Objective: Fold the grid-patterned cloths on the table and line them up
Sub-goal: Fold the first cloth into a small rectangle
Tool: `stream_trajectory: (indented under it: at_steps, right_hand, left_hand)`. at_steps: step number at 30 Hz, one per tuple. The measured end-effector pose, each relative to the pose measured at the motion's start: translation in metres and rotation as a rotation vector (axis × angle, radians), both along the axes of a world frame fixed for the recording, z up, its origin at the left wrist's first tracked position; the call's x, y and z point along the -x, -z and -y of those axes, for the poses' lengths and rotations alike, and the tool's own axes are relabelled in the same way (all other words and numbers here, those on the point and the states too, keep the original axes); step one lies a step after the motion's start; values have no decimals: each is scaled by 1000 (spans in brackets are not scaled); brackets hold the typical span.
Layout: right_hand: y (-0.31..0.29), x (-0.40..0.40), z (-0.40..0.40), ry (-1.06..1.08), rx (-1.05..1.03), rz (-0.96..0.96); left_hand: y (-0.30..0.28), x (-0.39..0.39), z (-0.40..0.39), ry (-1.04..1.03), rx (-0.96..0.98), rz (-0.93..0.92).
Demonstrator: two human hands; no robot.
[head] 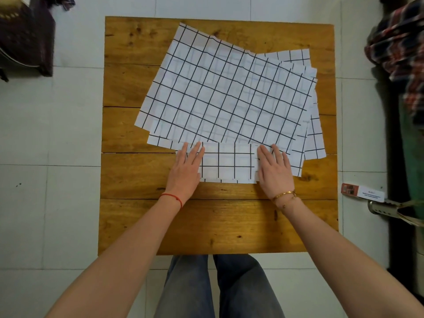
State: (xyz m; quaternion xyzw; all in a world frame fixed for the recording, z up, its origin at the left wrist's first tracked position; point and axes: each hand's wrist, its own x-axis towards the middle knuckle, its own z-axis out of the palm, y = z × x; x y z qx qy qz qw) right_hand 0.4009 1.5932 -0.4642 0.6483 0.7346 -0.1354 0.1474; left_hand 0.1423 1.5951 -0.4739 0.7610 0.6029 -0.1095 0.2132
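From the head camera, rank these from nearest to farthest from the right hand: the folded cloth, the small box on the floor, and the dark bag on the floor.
1. Folded cloth: under the right hand, which presses flat on it.
2. Small box: on the floor, right of the table.
3. Dark bag: on the floor, far upper left.

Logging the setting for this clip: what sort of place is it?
Probably a room in a home: a plain wooden table on a pale tiled floor, with plaid clothing piled at the right edge.
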Motion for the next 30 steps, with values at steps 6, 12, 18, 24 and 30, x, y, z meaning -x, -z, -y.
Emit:
stream_trajectory:
  at_steps: [6,12,18,24,30]
  right_hand:
    - [-8,21,6,-100,-41,-111]
    - [-11,68,30,-347,56,-214]
    - [3,84,48,-378,118,-161]
    - [2,41,58,-347,113,-130]
    - [-1,-17,73,-245,34,-123]
  left_hand:
    - [-6,2,28,24,-94,31]
    - [-8,7,81,49,-29,37]
    - [-6,-2,93,-52,41,48]
    - [-10,-6,87,-118,36,63]
    - [-11,-5,85,-101,1,68]
